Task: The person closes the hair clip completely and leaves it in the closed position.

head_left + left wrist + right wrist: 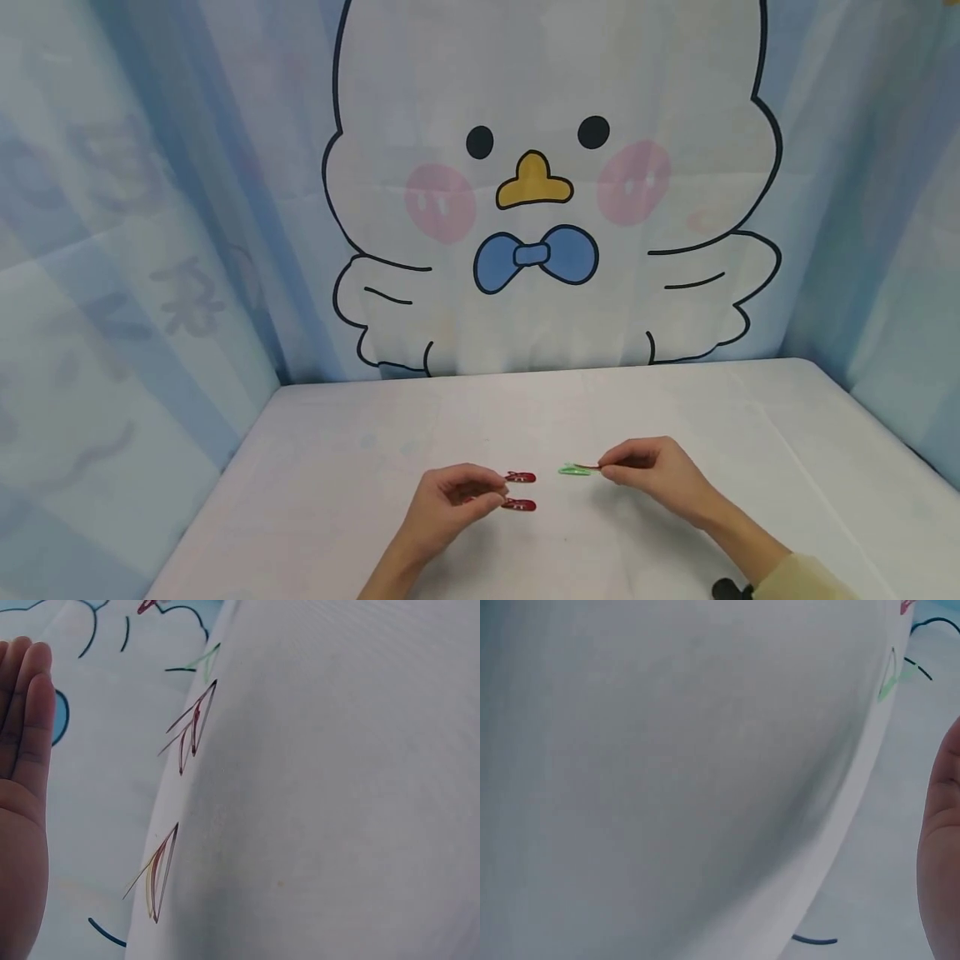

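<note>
Red snap hair clips lie on the white table: an upper red clip, a lower red clip, and one partly hidden behind my left fingers. In the left wrist view the red clips stand with their halves spread, and a yellowish-red clip is lower down. Beside them my left hand hovers, thumb and forefinger close to their left ends, holding nothing visible. A green clip lies to the right. My right hand pinches a thin red clip by its end, just over the green one.
The white tabletop reaches back to a cloth backdrop with a cartoon bird. Light blue curtains hang at the sides. A small black object shows near the right sleeve.
</note>
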A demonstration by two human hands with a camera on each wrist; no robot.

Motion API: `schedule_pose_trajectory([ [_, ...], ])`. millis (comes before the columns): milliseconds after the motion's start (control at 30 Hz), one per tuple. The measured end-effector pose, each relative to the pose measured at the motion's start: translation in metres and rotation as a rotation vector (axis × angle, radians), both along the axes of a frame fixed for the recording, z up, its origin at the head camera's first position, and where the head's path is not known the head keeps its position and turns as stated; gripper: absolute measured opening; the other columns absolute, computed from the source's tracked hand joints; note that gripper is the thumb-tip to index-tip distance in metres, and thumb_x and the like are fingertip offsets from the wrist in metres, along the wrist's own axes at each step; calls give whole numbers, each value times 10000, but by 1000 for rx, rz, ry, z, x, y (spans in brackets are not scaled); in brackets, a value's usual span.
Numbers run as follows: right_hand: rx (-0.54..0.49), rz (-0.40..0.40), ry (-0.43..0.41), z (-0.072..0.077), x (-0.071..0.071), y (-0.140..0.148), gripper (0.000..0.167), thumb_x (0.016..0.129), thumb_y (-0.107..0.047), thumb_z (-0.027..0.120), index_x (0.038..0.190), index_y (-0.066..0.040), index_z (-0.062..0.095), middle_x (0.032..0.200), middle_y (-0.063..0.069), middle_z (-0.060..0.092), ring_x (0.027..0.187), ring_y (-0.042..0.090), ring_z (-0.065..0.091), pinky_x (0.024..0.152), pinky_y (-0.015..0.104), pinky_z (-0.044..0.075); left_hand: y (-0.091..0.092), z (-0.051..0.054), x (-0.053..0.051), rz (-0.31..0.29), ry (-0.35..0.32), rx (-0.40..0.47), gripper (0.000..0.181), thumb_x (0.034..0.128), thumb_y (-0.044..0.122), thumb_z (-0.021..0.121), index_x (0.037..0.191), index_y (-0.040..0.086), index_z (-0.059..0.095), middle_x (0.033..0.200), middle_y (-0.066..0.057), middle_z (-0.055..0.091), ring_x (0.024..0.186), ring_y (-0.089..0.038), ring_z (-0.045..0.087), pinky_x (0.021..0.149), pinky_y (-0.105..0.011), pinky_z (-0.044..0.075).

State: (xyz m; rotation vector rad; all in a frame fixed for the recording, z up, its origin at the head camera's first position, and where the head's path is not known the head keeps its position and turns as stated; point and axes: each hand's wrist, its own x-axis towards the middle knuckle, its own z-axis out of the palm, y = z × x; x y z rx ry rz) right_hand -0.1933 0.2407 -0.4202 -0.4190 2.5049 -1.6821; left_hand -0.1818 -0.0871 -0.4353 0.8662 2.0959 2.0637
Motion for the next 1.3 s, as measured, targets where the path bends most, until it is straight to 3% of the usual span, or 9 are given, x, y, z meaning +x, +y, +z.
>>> schedule_pose_trajectory([
  [167, 66, 40, 23, -3, -5, 13, 188, 907, -158, 764, 1027, -13, 759, 987, 74, 720, 834, 171, 647, 734, 284, 549, -1, 0, 0, -6, -9, -1, 226, 924, 20, 712, 1099, -119, 678, 1014, -159, 729, 902, -156, 694, 811, -282, 567],
  [367, 171, 27, 44, -9, -13, 30, 148, 909, -198, 764, 998, -80, 775, 971, 26, 716, 850, 153, 625, 728, 276, 533, -2, 0, 1, -3, -11, -23, 236, 934, 46, 712, 1097, -122, 682, 1020, -201, 718, 891, -162, 684, 822, -279, 563],
  [567, 253, 23, 80, -13, -14, 45, 115, 886, -182, 783, 969, -103, 780, 900, -5, 697, 748, 130, 573, 639, 256, 486, -2, -1, 0, -12, -14, -12, 240, 944, 40, 697, 1100, -140, 670, 1039, -280, 695, 911, -167, 694, 842, -285, 560],
  [1033, 421, -9, 196, -21, -14, 47, 112, 829, -160, 833, 898, -233, 784, 894, -110, 679, 742, 92, 511, 624, 261, 435, -3, -1, 0, -16, -28, -20, 210, 950, 41, 688, 1088, -117, 685, 1007, -207, 721, 900, -163, 695, 838, -285, 561],
  [1300, 410, -2, 241, -21, -13, 50, 113, 828, -171, 833, 911, -233, 788, 909, -114, 693, 738, 69, 516, 619, 256, 445, -4, 0, 0, -32, -26, -2, 203, 949, 40, 687, 1085, -112, 687, 998, -143, 733, 904, -158, 693, 829, -287, 563],
])
